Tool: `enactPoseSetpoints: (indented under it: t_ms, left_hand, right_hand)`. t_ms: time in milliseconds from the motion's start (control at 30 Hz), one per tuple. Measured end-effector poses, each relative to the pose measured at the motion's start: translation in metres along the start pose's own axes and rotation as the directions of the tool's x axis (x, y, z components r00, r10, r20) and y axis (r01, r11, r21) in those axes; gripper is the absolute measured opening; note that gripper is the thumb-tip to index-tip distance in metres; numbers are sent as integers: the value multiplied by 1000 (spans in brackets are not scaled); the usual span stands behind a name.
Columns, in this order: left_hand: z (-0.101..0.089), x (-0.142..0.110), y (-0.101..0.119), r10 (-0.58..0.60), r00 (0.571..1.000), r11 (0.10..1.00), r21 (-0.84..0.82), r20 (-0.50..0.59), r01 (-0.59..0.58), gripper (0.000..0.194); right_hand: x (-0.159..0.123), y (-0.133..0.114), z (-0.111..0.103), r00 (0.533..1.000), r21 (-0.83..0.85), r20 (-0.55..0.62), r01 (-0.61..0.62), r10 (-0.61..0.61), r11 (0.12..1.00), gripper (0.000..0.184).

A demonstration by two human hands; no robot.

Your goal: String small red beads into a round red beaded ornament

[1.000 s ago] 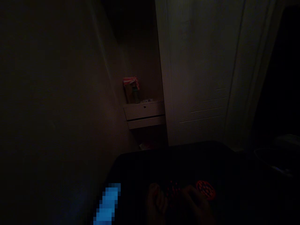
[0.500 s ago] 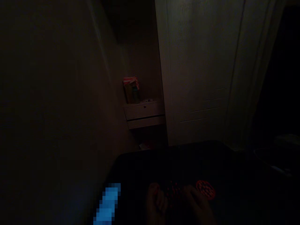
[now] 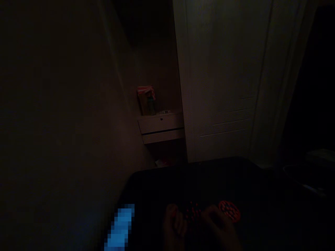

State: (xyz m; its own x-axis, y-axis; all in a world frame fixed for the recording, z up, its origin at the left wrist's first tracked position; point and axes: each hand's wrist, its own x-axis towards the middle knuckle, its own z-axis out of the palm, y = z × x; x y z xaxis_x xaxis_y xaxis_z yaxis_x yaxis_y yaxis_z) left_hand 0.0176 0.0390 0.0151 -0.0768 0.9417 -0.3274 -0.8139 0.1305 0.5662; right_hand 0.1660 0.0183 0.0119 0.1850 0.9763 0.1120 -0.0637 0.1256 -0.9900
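The scene is very dark. My left hand [image 3: 175, 225] is closed, palm side up, its fingers curled in; a faint reddish spot shows near the thumb, and anything inside is hidden. My right hand [image 3: 220, 226] reaches in from the lower right with thumb and fingers bent together; whatever they pinch is too dark to name. Between both hands lie several small red pieces [image 3: 193, 210], scattered on the dark surface [image 3: 199, 181]. Just beyond the right hand is a round, red-rimmed object [image 3: 229, 211] with small pale-red bits inside its rim.
A blurred bright blue patch [image 3: 120, 226] glows at the lower left. Against the back stands a pale drawer unit [image 3: 162, 124] carrying a box [image 3: 143, 103] with a red-striped top. Right of it rises a large pale panelled door [image 3: 220, 69]. A wall [image 3: 65, 122] fills the left.
My right hand has shifted slightly left and up, its fingers bending more beside the red pieces. My left hand stays in place.
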Motion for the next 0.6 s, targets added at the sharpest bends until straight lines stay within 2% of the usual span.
enactPoseSetpoints:
  t_ms: [300, 400, 600]
  left_hand:
    - [-1, 3, 1, -1, 998, 1000, 9, 64, 1, 55]
    - [-1, 4, 0, 0, 999, 1000, 14, 47, -1, 51]
    - [-4, 2, 0, 6, 1000, 1000, 18, 16, -6, 35]
  right_hand:
    - [-1, 2, 0, 999, -34, 34, -23, 24, 999, 43]
    - [-1, 6, -1, 998, -36, 59, -23, 25, 999, 44]
    - [-2, 6, 0, 1000, 8, 30, -3, 3, 1000, 46]
